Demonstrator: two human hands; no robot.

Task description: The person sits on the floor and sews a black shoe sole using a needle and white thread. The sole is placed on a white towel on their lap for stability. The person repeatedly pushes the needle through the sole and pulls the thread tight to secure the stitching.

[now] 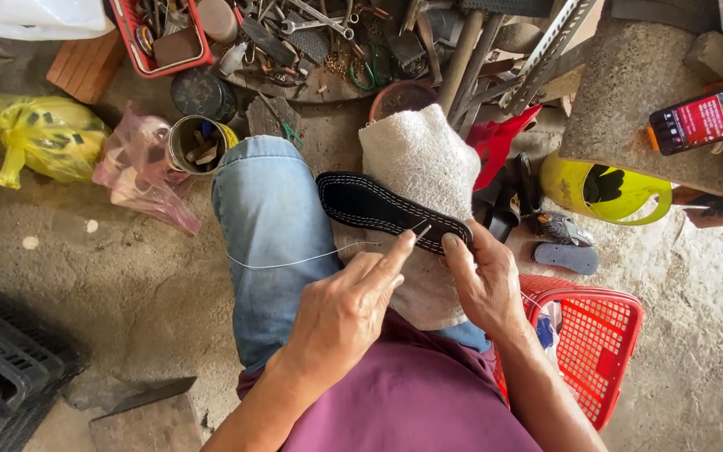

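Note:
A black shoe sole [378, 207] with white stitching along its edge lies on a whitish towel [420, 159] draped over my right knee. My left hand [349, 305] pinches a thin needle [421, 233] at the sole's near end, and a white thread [294, 261] trails from it to the left across my jeans. My right hand [483, 280] presses thumb and fingers on the sole's near end and holds it on the towel.
A red plastic basket [600, 347] stands by my right side. A yellow bucket [604, 197], a small grey sole [566, 257] and a phone [705, 117] on a stone block are to the right. Tools, tins and plastic bags lie ahead; a black crate [2, 360] sits at left.

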